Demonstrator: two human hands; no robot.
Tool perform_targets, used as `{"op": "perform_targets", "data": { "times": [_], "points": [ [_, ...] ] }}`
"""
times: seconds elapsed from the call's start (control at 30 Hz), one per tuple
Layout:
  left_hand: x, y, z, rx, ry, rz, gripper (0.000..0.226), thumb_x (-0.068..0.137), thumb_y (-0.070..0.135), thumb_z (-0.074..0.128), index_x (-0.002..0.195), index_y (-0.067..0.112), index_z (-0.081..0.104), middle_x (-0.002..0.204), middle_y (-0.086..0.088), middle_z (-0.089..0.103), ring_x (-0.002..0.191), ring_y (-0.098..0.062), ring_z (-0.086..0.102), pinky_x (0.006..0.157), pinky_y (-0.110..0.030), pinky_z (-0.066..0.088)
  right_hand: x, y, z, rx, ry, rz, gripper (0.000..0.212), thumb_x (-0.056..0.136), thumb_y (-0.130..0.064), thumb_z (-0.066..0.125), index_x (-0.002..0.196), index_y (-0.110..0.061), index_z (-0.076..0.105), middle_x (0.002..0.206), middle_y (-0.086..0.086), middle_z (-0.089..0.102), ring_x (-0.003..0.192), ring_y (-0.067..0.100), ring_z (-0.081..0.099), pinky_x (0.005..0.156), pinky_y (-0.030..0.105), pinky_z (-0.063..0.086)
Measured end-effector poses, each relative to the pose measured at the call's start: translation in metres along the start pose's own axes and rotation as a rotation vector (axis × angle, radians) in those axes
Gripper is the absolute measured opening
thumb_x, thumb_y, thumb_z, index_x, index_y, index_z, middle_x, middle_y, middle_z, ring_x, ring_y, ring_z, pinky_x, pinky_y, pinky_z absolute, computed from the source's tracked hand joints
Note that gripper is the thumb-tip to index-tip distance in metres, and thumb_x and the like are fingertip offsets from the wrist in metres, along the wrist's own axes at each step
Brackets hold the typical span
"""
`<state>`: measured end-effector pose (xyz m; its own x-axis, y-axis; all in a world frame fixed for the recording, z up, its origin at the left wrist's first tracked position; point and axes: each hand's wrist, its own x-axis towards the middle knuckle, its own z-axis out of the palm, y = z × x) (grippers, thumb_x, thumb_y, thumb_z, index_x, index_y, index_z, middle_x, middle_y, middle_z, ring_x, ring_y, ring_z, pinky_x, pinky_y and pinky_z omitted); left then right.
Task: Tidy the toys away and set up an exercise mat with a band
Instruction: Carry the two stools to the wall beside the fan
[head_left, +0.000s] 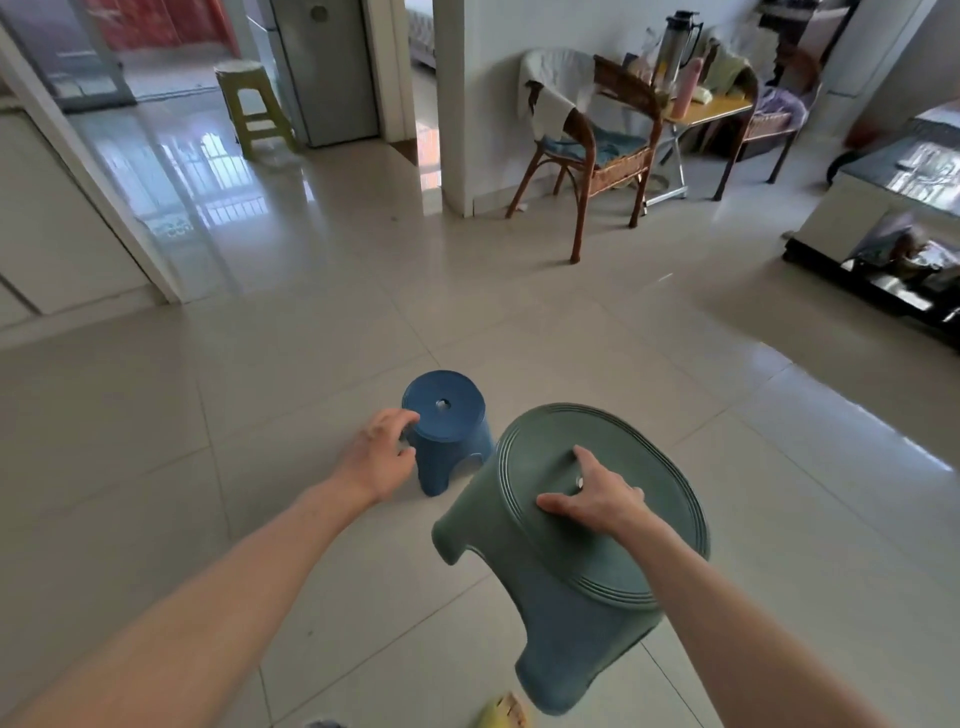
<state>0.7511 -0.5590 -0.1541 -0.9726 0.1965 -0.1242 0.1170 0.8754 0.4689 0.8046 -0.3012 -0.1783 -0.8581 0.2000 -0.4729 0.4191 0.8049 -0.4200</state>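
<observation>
Head view, looking down over two bare forearms onto a pale tiled floor (322, 332). The right hand (597, 501) has the green stool (566, 582) up off the tiles and tilted, its round seat turned toward the camera; fingers go into the hole at the middle of the seat and the thumb lies flat across the ribbed top, so it is grasping that stool by its centre. The legs hang down and away below the wrist.

Just to the left of that hand, and a little farther out, the left hand (382, 457) is at the rim of the small blue stool (448, 428), which stands upright on the floor. Its fingers curl at the seat's near edge; whether they actually grip it or only touch I cannot tell.

Below the right forearm, at the bottom edge, a yellow object (501, 712) pokes into sight. Well beyond both hands stand a wicker chair (597, 150) with a cloth over its back, and a light green stool (254, 111).
</observation>
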Motion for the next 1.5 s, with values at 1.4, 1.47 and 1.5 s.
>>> {"op": "perform_targets", "data": {
  "times": [1.4, 1.47, 1.5],
  "points": [
    [0.493, -0.182, 0.282, 0.771, -0.773, 0.564, 0.054, 0.084, 0.015, 0.049, 0.135, 0.014, 0.033, 0.129, -0.008, 0.05, 0.121, -0.026, 0.045, 0.104, -0.041, 0.029, 0.381, -0.017, 0.191, 0.236, 0.323, 0.822, 0.095, 0.081, -0.053, 0.059, 0.148, -0.014, 0.004, 0.126, 0.016, 0.056, 0.114, 0.033, 0.051, 0.09, 0.041, 0.029],
    [0.496, -0.192, 0.302, 0.817, -0.803, 0.576, 0.059, 0.084, 0.015, 0.051, 0.138, 0.013, 0.029, 0.131, -0.011, 0.048, 0.123, -0.028, 0.042, 0.108, -0.042, 0.025, 0.388, -0.005, 0.21, 0.248, 0.302, 0.861, 0.095, 0.081, -0.053, 0.059, 0.148, -0.013, 0.004, 0.124, 0.018, 0.057, 0.114, 0.034, 0.051, 0.091, 0.042, 0.029],
    [0.496, -0.196, 0.309, 0.833, -0.813, 0.584, 0.062, 0.083, 0.015, 0.052, 0.139, 0.012, 0.025, 0.131, -0.012, 0.047, 0.123, -0.028, 0.041, 0.109, -0.042, 0.024, 0.391, 0.0, 0.217, 0.249, 0.292, 0.877, 0.095, 0.081, -0.054, 0.059, 0.148, -0.013, 0.005, 0.124, 0.018, 0.057, 0.114, 0.034, 0.051, 0.091, 0.042, 0.029]
  ]
}}
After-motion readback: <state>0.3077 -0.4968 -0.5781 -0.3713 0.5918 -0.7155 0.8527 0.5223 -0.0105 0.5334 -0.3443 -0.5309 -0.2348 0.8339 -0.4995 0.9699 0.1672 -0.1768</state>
